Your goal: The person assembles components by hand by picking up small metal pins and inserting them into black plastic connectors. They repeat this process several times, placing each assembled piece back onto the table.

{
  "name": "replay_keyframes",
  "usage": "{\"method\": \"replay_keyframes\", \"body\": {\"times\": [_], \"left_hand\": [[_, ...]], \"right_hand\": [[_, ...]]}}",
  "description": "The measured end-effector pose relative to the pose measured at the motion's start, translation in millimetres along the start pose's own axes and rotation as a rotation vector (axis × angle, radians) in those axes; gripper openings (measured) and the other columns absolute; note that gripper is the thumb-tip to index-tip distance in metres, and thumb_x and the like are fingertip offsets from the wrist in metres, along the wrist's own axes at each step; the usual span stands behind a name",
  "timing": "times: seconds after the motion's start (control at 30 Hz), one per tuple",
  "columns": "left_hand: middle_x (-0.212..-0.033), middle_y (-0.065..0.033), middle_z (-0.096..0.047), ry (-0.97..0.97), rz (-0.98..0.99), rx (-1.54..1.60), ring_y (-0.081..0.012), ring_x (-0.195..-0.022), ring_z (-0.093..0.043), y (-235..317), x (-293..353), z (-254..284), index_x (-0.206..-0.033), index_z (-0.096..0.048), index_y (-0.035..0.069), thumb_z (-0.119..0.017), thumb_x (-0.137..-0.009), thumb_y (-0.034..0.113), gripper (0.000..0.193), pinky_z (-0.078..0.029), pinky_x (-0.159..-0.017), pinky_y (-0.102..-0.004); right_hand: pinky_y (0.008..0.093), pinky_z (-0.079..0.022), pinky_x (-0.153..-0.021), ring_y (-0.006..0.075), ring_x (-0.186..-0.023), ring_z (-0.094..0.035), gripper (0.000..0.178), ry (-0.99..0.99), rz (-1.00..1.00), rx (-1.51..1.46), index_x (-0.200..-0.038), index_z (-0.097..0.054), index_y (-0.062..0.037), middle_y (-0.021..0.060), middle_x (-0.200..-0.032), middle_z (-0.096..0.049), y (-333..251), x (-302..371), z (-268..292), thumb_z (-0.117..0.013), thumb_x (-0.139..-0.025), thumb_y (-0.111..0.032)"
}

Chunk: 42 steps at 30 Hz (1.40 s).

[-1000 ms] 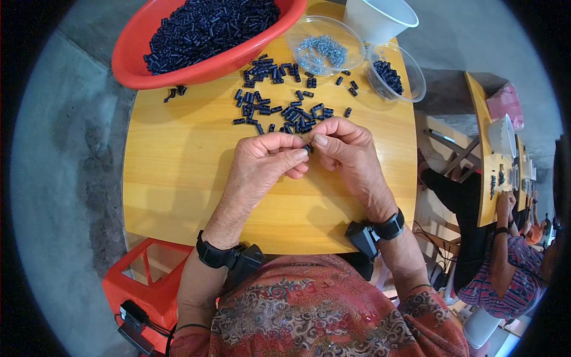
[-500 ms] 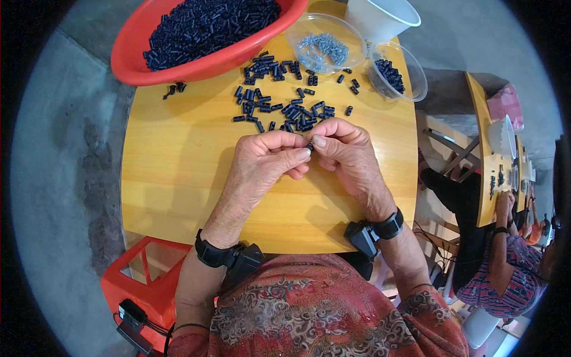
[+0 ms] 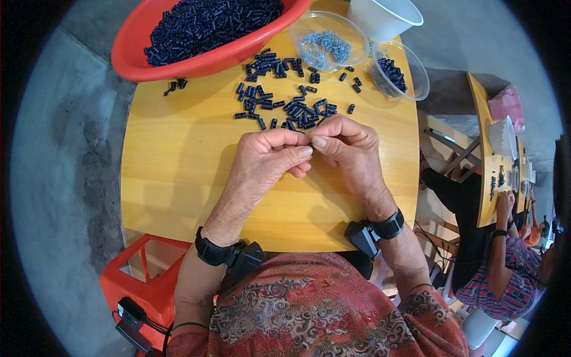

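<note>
Above the middle of the yellow table [image 3: 178,196], my two hands meet fingertip to fingertip. My left hand [image 3: 264,157] is closed in a pinch, thumb against forefinger. Facing it, my right hand [image 3: 351,149] pinches at the same spot. Between the fingertips shows a sliver of a small black plastic part [image 3: 311,144], mostly covered by the thumbs. Just beyond the fingers lies a loose spread of short black tubular parts [image 3: 303,113], some with holes in them. Farther back, a clear round tub [image 3: 295,41] holds small silvery metal pieces.
A large red basin [image 3: 128,68] heaped with black parts stands at the far left. At the far right are a clear tub [image 3: 421,86] of black pieces and a white bucket [image 3: 380,18]. A red stool [image 3: 113,273] stands left of me. Another person [image 3: 502,273] sits at a table on the right.
Both hands keep their pinch at nearly the same place. Less of the black part shows between the fingertips. The whole view has shifted very slightly.
</note>
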<state>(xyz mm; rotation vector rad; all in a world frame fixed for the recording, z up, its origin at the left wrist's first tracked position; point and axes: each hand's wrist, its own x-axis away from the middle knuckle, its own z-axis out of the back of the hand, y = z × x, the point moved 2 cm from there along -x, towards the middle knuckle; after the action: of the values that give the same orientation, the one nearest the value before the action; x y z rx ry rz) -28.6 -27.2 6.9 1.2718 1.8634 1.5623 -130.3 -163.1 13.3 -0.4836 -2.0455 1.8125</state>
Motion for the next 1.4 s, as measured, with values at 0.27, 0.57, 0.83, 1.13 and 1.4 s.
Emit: {"method": "replay_keyframes", "body": {"times": [0.27, 0.57, 0.83, 1.13, 1.4], "left_hand": [[-0.083, -0.0074, -0.068, -0.027, -0.003, 0.022, -0.0104, -0.069, -0.065, -3, -1, 1, -0.1, -0.068, -0.004, -0.065, -0.089, 0.007, 0.016, -0.055, -0.062, -0.0224], [-0.079, -0.0071, -0.068, -0.034, 0.006, 0.027, -0.0098, -0.067, -0.064, -5, 0, 2, -0.1, -0.068, -0.004, -0.065, -0.088, 0.007, 0.016, -0.054, -0.061, -0.0221], [-0.077, -0.0069, -0.068, -0.016, 0.011, 0.013, -0.0098, -0.066, -0.063, -7, 0, 3, -0.099, -0.068, -0.005, -0.065, -0.087, 0.004, 0.016, -0.053, -0.06, -0.0217], [-0.077, -0.0058, -0.068, -0.001, -0.056, -0.073, -0.0092, -0.066, -0.063, -2, 0, -2, -0.097, -0.069, -0.003, -0.065, -0.087, 0.005, 0.013, -0.052, -0.06, -0.0213], [-0.079, -0.0064, -0.068, 0.054, -0.048, -0.012, -0.009, -0.065, -0.063, -1, 1, 1, -0.099, -0.068, -0.003, -0.067, -0.087, 0.006, 0.015, -0.053, -0.061, -0.0217]], "right_hand": [[0.0275, -0.047, -0.067, 0.0145, -0.072, -0.058, 0.005, -0.012, 0.343, 0.347, -0.083, -0.068, -0.0024, 0.004, -0.074, -0.061, -7, -1, 0, -0.072, -0.079, -0.002], [0.0318, -0.05, -0.067, 0.0223, -0.074, -0.062, 0.01, -0.049, 0.558, 0.536, -0.086, -0.067, -0.0016, 0.0071, -0.076, -0.063, -13, 2, -1, -0.072, -0.078, 0.0], [0.0314, -0.05, -0.061, 0.0243, -0.07, -0.061, 0.013, -0.114, 0.663, 0.654, -0.086, -0.065, 0.0007, 0.0091, -0.076, -0.06, -16, 5, -2, -0.071, -0.074, 0.002], [0.0321, -0.049, -0.069, 0.0202, -0.075, -0.061, 0.013, -0.147, 0.53, 0.512, -0.095, -0.068, -0.0002, 0.0073, -0.08, -0.064, -13, 2, 4, -0.069, -0.082, -0.003], [0.0268, -0.049, -0.064, 0.0155, -0.071, -0.061, 0.007, 0.025, 0.155, 0.257, -0.092, -0.068, -0.0005, 0.0064, -0.081, -0.066, -9, 6, 7, -0.067, -0.086, -0.005]]}}
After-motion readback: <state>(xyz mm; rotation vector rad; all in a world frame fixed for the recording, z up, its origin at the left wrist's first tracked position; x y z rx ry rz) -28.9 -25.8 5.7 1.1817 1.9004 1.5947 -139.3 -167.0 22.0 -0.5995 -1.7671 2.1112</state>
